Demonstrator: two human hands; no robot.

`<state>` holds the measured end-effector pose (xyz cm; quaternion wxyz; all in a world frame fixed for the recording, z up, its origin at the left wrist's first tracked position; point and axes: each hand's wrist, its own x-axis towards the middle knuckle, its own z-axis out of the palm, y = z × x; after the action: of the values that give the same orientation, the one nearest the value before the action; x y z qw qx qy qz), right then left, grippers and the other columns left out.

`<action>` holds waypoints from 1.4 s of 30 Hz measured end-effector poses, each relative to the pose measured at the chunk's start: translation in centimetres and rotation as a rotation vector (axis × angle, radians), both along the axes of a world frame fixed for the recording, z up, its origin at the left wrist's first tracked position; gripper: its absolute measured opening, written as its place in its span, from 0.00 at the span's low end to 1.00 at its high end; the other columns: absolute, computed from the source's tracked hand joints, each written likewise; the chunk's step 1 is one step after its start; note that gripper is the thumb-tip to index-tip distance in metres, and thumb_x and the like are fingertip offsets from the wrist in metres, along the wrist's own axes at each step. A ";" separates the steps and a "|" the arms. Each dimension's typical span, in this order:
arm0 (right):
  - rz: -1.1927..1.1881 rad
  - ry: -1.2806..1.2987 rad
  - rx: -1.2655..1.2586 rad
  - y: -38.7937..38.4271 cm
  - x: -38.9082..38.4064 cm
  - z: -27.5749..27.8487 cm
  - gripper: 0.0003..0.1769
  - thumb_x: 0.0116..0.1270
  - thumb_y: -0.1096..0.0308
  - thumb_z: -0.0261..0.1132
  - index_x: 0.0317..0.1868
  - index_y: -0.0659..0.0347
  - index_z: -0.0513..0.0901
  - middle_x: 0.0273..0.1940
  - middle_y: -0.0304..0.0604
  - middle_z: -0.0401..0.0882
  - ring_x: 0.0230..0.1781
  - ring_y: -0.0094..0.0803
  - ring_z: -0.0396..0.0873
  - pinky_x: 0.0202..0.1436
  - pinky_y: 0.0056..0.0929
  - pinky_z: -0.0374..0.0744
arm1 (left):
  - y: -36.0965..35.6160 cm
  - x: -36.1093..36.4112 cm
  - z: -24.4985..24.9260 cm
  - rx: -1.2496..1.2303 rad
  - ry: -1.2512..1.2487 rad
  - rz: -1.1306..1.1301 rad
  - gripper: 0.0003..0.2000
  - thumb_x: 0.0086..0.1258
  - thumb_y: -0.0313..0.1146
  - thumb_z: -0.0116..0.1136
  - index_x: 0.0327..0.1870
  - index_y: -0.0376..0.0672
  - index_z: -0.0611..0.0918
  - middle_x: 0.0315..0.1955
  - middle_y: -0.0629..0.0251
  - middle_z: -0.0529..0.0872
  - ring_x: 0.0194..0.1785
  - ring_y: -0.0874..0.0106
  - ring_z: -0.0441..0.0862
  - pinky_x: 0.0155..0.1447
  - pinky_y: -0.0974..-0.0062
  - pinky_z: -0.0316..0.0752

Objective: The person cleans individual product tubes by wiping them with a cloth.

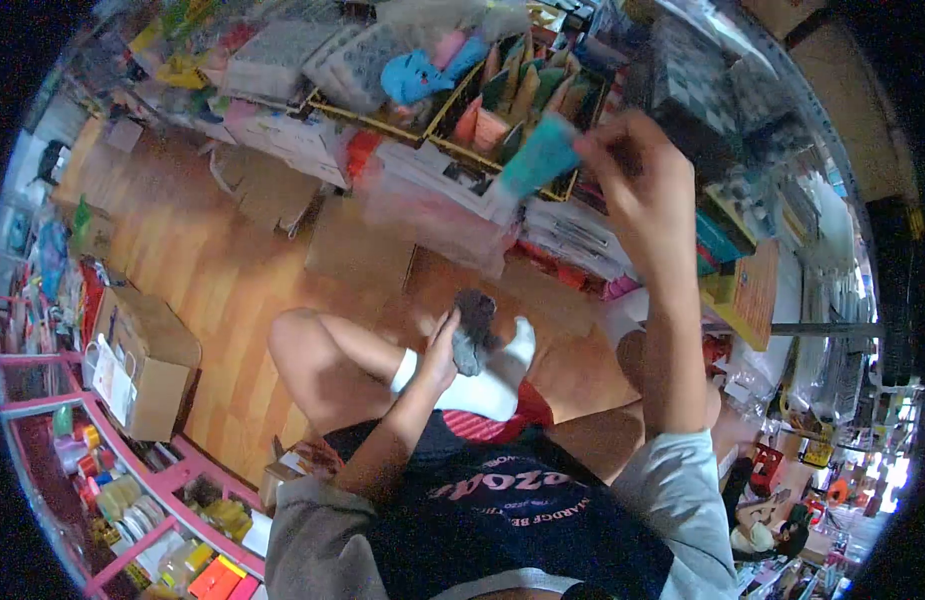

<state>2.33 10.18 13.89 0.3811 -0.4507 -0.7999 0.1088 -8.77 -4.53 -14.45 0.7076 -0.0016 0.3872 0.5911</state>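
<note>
My right hand (637, 160) is raised over the shelf, its fingertips pinched on a teal packet (540, 155) that is blurred by motion. Behind the packet stands a yellow-edged basket (432, 137) with several small green and orange packets (527, 90) upright in it. Lower down, near my white socks (482, 395), my left hand (442, 350) is wrapped round a dark grey bundle (474, 325) that looks like cloth. The bundle is lighter at its lower end.
A blue plush-like item (412, 77) lies left of the packets. An open cardboard box (147, 360) stands on the wooden floor at left, above a pink rack (122, 560) of tapes. A wooden board (754, 295) juts out at right, by crowded shelves.
</note>
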 end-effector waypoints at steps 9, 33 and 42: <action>0.118 0.289 -0.922 -7.9 2.3 -17.7 0.06 0.56 0.73 0.61 0.26 0.64 0.71 0.20 0.35 0.72 0.21 0.18 0.70 0.25 0.17 0.69 | -0.4 -0.2 2.9 0.212 -0.278 -0.120 0.28 0.65 0.54 0.36 0.57 0.39 0.63 0.50 0.57 0.71 0.52 0.66 0.71 0.57 0.66 0.65; 0.073 -0.395 -0.472 -11.2 0.5 -17.8 0.57 0.27 0.54 0.74 0.58 0.70 0.57 0.55 0.56 0.61 0.57 0.46 0.60 0.59 0.42 0.59 | 0.0 -0.6 3.8 0.074 -0.118 -0.135 0.26 0.65 0.52 0.36 0.51 0.37 0.68 0.42 0.57 0.77 0.46 0.68 0.76 0.52 0.69 0.70; 0.122 -0.551 -0.363 -12.6 0.5 -18.1 0.57 0.27 0.52 0.73 0.60 0.65 0.56 0.55 0.55 0.60 0.58 0.48 0.57 0.61 0.45 0.53 | 0.0 -0.1 2.3 0.096 -0.160 -0.077 0.27 0.64 0.54 0.36 0.51 0.37 0.69 0.43 0.60 0.77 0.47 0.70 0.75 0.54 0.69 0.67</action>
<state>2.81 -2.42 -4.24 0.0568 -0.4750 -0.8659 0.1463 -8.85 -4.53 -12.17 0.7579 -0.0001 0.3006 0.5791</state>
